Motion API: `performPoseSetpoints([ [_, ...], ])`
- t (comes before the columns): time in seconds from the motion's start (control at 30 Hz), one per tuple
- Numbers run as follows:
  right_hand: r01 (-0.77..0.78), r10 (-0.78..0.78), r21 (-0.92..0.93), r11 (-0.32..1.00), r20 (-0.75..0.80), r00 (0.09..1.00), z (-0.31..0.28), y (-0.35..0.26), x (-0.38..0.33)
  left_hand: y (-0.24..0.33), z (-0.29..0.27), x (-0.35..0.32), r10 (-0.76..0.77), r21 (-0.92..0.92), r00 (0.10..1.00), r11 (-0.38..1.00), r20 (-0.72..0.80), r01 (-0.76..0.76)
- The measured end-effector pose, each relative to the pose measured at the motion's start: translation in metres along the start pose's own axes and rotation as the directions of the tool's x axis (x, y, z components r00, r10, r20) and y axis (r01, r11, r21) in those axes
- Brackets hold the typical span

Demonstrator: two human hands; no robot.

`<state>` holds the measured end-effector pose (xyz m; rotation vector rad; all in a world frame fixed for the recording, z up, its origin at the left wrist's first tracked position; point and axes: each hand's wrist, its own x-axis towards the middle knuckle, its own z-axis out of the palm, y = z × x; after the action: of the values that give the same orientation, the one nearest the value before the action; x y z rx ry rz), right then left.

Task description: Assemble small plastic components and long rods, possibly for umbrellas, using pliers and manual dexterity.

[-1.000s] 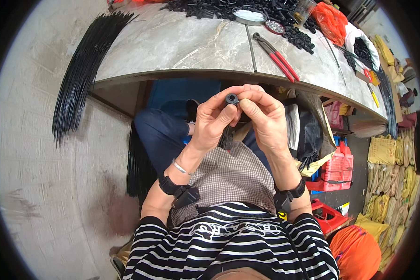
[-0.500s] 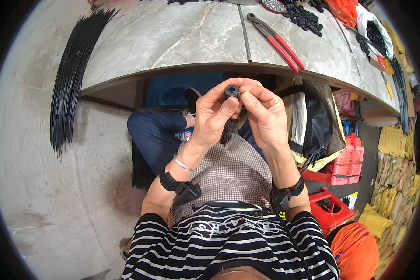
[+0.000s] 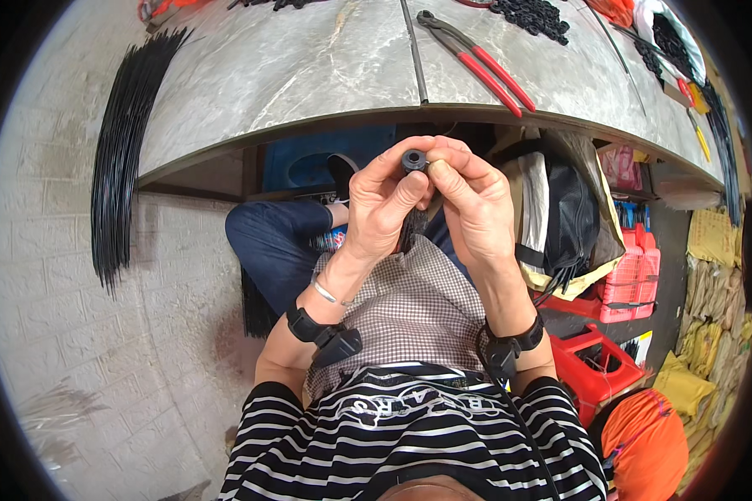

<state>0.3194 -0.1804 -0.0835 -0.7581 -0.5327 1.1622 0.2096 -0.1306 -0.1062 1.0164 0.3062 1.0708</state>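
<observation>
I'm looking down on both hands raised together just under the table edge (image 3: 309, 125): my left hand (image 3: 384, 204) and my right hand (image 3: 472, 209) meet fingertip to fingertip, pinched tight on a small black ring-shaped grommet (image 3: 413, 159) that sits right between the thumbs and forefingers, its hole facing up at me. Something dark trails down from the grip between the palms, but I can't tell what it is. Beyond the grip, on the grey tabletop, red-handled pliers (image 3: 485, 63) lie near a heap of small black parts (image 3: 533, 17). Just right of the grip an open tan bag (image 3: 597, 209) holds black material. Well left of the grip, a bundle of black wires (image 3: 121, 159) hangs over the table's end.
</observation>
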Motion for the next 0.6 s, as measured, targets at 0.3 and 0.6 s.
performPoseSetpoints([
  [0.3, 0.114, -0.119, -0.101, 0.988, -0.046, 0.992, 0.0055, -0.0016, -0.0049, 0.0005, 0.0081, -0.0014, -0.006, -0.005, 0.999, 1.000, -0.047, 0.006],
  [0.6, 0.084, -0.087, -0.064, 0.994, -0.052, 0.995, 0.0063, -0.0004, -0.0056, 0.0000, 0.0077, -0.0033, 0.014, -0.014, 0.998, 1.000, -0.062, -0.015],
])
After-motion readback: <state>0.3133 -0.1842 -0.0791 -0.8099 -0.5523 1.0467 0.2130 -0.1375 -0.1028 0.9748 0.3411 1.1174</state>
